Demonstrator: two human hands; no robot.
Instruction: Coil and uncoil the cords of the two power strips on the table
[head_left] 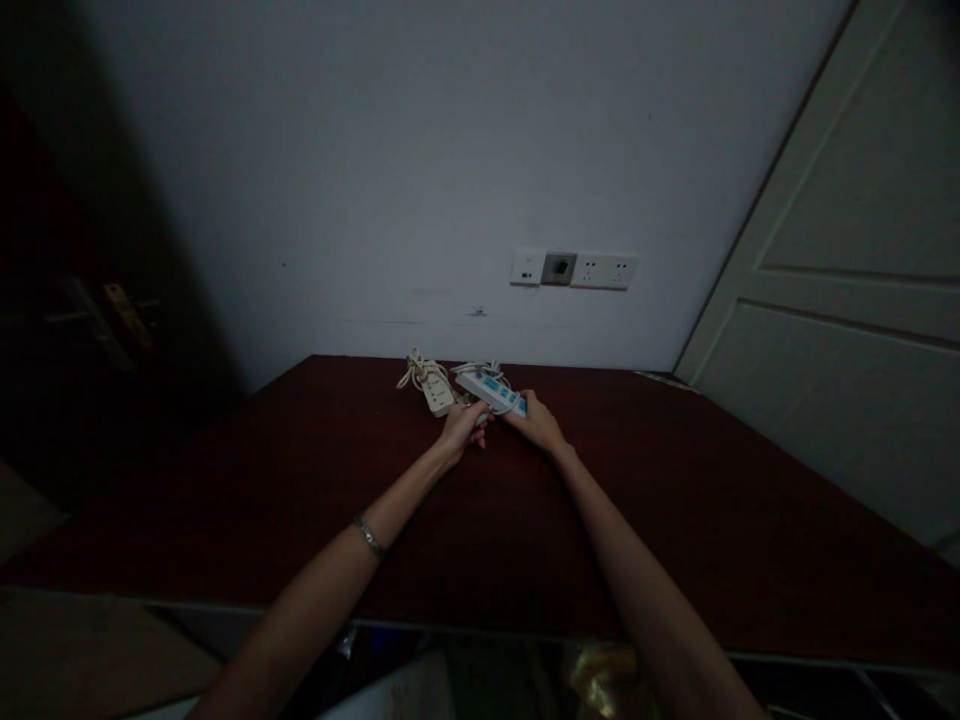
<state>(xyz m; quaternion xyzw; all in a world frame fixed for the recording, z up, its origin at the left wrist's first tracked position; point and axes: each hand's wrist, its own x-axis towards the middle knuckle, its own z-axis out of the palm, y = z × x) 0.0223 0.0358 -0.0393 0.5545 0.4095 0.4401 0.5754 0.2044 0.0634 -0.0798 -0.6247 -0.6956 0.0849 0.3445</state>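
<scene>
A white power strip (491, 391) with blue sockets is held at its near right end by my right hand (538, 424), thumb on top. Its white cord is looped around it and behind it. My left hand (459, 428) is closed, with the fingers curled just below the strip's near edge. A small pale piece shows at its fingertips, too dim and small to name. Beside that hand, to the left, a cream power strip (437, 391) lies on the dark red tabletop (315, 470), its cord bundled at the far end.
The wall behind the table carries a row of outlets and a switch (559, 268). A pale panelled door (847, 300) stands at the right, and a dark door with a brass lock plate (126, 312) at the left. Below the table's front edge are dim items, including a shiny gold one (604, 680).
</scene>
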